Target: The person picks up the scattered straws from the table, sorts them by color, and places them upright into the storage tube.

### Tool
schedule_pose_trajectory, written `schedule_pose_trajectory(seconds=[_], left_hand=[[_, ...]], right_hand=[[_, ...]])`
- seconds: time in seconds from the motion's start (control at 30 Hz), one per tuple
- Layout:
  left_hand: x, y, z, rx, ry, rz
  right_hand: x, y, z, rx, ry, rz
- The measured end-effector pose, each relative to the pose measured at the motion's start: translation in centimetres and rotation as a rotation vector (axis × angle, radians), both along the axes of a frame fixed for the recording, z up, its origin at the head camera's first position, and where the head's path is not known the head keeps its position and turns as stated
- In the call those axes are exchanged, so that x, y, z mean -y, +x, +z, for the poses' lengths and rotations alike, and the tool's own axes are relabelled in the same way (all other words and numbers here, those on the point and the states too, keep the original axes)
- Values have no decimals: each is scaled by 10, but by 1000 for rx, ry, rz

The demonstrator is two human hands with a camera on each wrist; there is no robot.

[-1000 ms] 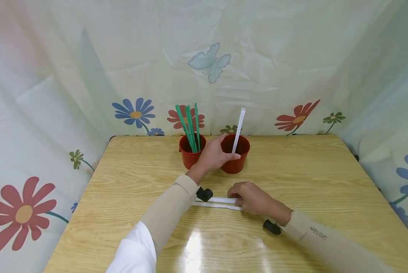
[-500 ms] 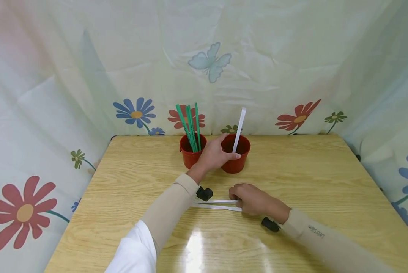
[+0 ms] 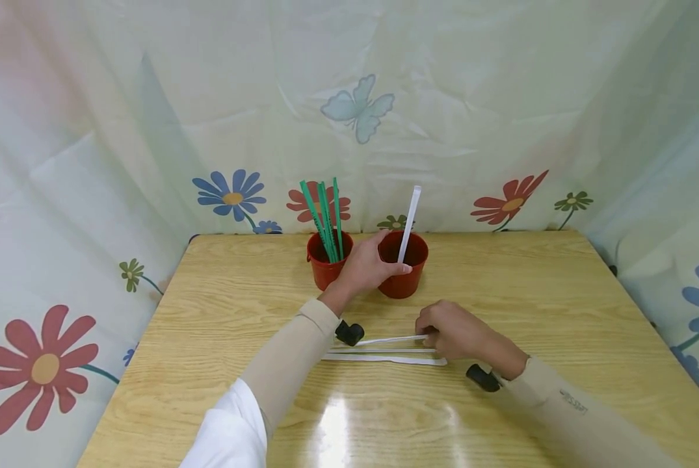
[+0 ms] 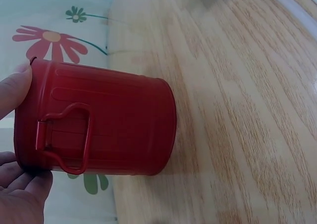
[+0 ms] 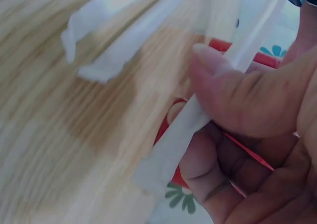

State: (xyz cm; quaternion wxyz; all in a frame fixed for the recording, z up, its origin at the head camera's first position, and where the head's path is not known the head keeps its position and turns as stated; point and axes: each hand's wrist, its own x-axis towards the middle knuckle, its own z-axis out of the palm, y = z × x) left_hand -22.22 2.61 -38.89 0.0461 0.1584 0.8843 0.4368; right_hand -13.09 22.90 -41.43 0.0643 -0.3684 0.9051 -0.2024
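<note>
In the head view my left hand grips the rim of the right-hand red bucket, thumb on the near side. The left wrist view shows the same bucket with its small handle. One white wrapped straw stands leaning inside it. My right hand pinches another white paper-wrapped straw between thumb and fingers, near one end, slightly raised at the table. Two more wrapped straws lie side by side on the wood just below; my left forearm covers their far ends in the head view.
Left of my left hand stands a second red bucket, holding several slim green sticks. Both buckets are near the back edge of the wooden table. A flowered curtain hangs behind and at both sides.
My right hand has moved right and slightly up, lifting one white wrapped straw apart from the other two, whose ends now show. The left hand stays on the bucket.
</note>
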Motion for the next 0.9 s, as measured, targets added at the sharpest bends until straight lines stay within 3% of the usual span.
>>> schedule_pose_trajectory(seconds=[0.27, 0.43, 0.53, 0.67, 0.9], left_hand=[[0, 0, 0, 8, 1, 3], [1, 0, -1, 9, 13, -6], [1, -1, -2, -8, 4, 0], [1, 0, -4, -17, -2, 8], [0, 1, -1, -9, 55, -23]], right_hand=[[-22, -4, 6, -146, 85, 25], [-34, -6, 11, -199, 104, -20], [-37, -5, 19, -158, -16, -70], [-33, -5, 30, -107, -257, -137], [-18, -11, 49, -132, -516, -260]])
